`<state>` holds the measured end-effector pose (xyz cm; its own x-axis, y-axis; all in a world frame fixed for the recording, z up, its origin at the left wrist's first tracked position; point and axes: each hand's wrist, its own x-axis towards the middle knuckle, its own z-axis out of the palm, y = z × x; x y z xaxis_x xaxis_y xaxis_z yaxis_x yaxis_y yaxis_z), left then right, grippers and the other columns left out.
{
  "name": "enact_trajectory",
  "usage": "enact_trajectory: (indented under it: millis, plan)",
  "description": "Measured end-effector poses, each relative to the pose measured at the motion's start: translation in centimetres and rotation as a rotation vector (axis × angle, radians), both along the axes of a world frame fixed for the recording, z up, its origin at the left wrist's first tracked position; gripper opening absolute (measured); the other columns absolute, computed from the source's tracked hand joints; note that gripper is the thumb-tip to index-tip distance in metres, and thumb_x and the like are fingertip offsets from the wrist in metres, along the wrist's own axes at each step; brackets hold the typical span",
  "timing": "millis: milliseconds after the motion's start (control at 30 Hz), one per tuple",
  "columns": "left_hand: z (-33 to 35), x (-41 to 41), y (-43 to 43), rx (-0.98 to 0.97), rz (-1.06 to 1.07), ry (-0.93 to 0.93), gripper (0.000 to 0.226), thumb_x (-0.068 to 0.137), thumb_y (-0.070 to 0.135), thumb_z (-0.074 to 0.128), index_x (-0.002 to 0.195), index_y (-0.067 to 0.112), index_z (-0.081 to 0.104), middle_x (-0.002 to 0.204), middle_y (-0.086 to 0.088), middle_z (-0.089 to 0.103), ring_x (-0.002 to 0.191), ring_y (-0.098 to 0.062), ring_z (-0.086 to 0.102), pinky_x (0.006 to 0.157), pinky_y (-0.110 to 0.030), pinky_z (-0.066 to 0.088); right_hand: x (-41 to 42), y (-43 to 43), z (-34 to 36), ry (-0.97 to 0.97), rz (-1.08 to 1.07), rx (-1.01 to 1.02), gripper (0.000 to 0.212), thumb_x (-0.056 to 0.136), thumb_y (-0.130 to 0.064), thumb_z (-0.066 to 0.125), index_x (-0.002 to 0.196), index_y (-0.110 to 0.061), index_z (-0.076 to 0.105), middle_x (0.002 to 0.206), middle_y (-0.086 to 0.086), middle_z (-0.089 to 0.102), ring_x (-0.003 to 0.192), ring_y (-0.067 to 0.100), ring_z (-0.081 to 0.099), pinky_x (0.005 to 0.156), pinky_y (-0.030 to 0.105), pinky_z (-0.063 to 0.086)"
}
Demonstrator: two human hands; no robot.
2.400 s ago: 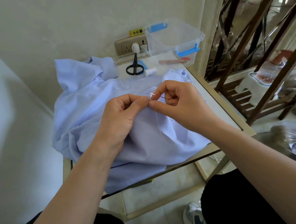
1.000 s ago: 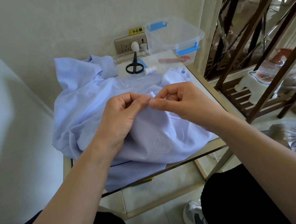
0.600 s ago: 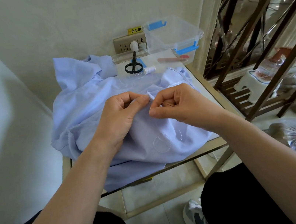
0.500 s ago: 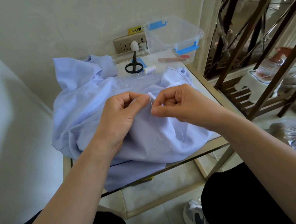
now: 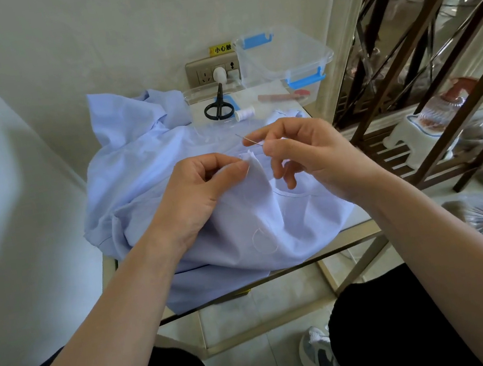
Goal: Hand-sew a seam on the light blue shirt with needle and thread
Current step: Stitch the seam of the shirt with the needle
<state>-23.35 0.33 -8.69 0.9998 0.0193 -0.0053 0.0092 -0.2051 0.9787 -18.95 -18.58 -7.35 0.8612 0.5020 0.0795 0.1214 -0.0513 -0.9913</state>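
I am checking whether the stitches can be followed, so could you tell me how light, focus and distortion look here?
Head view: soft, even daylight on the shirt, no glare there; the needle in the right hand is sharp; the white thread barely stands out; wide-angle distortion leans the wall edge.

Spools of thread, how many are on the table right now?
1. A white spool lies on its side just right of the black scissors, beyond the shirt. More could be hidden under the shirt.

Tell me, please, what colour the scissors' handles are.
The scissors have black handles, clearest in the head view.
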Motion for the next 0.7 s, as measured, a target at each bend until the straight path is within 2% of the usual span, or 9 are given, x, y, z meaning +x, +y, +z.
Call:
enact_trajectory:
  millis: [100, 167, 267, 333, 500, 633, 700]
  plan:
    - [0.0, -0.1, 0.0, 0.027, -0.039, 0.003, 0.012, 0.089, 0.020, 0.069, 0.078, 0.015, 0.073, 0.075, 0.004, 0.066, 0.073, -0.006, 0.055, 0.072, -0.019, 0.043, 0.1, 0.3, -0.4, 0.067, 0.134, -0.029, 0.019, 0.098, -0.003, 0.048, 0.080, -0.006, 0.053, 0.117, 0.004, 0.069, 0.066, 0.017, 0.060, 0.051, 0.026, 0.046]
    - [0.1, -0.1, 0.1, 0.025, -0.044, 0.006, 0.010, 0.087, 0.020, 0.070, 0.080, 0.015, 0.074, 0.075, 0.007, 0.069, 0.073, -0.004, 0.058, 0.071, -0.016, 0.045, 0.3, 0.3, -0.6, 0.081, 0.199, -0.037, 0.016, 0.095, -0.007, 0.049, 0.080, -0.007, 0.052, 0.103, 0.004, 0.070, 0.069, 0.019, 0.061, 0.049, 0.025, 0.045]
    - [0.0, -0.1, 0.1, 0.034, -0.023, 0.010, 0.009, 0.086, 0.020, 0.071, 0.078, 0.018, 0.074, 0.074, 0.003, 0.069, 0.071, -0.003, 0.057, 0.069, -0.014, 0.045, 0.4, 0.1, -0.6, 0.092, 0.176, -0.028, 0.010, 0.085, -0.013, 0.051, 0.077, -0.007, 0.053, 0.088, 0.015, 0.058, 0.066, 0.018, 0.059, 0.049, 0.024, 0.044]
    - [0.0, -0.1, 0.2, 0.039, -0.016, 0.018, 0.010, 0.086, 0.020, 0.072, 0.075, 0.019, 0.073, 0.074, 0.001, 0.067, 0.071, -0.005, 0.056, 0.070, -0.017, 0.044, 0.6, -0.1, -0.7, 0.102, 0.156, -0.004, 0.010, 0.083, -0.010, 0.051, 0.074, -0.007, 0.053, 0.088, 0.017, 0.054, 0.063, 0.018, 0.060, 0.050, 0.025, 0.046]
    - [0.1, -0.1, 0.2, 0.044, -0.009, 0.014, 0.014, 0.085, 0.019, 0.073, 0.071, 0.021, 0.072, 0.073, -0.002, 0.066, 0.072, -0.008, 0.055, 0.074, -0.024, 0.043, 0.9, -0.6, -0.8, 0.096, 0.182, -0.012, 0.009, 0.080, -0.003, 0.048, 0.071, -0.006, 0.051, 0.093, 0.016, 0.059, 0.068, 0.020, 0.065, 0.062, 0.027, 0.052]
    - [0.1, -0.1, 0.2, 0.068, -0.021, 0.003, 0.015, 0.085, 0.020, 0.072, 0.071, 0.019, 0.071, 0.071, -0.002, 0.062, 0.070, -0.007, 0.053, 0.069, -0.019, 0.042, 0.9, -0.8, -0.8, 0.096, 0.191, -0.039, 0.011, 0.075, -0.001, 0.048, 0.067, -0.006, 0.053, 0.089, 0.010, 0.062, 0.070, 0.020, 0.066, 0.064, 0.026, 0.052]
    - [0.1, -0.1, 0.2, 0.081, -0.026, -0.003, 0.018, 0.086, 0.021, 0.072, 0.069, 0.019, 0.069, 0.068, -0.001, 0.058, 0.068, -0.008, 0.049, 0.065, -0.016, 0.040, 0.9, -0.8, -0.9, 0.088, 0.193, -0.058, 0.012, 0.075, -0.001, 0.048, 0.065, -0.006, 0.054, 0.088, 0.013, 0.062, 0.070, 0.020, 0.066, 0.065, 0.025, 0.053]
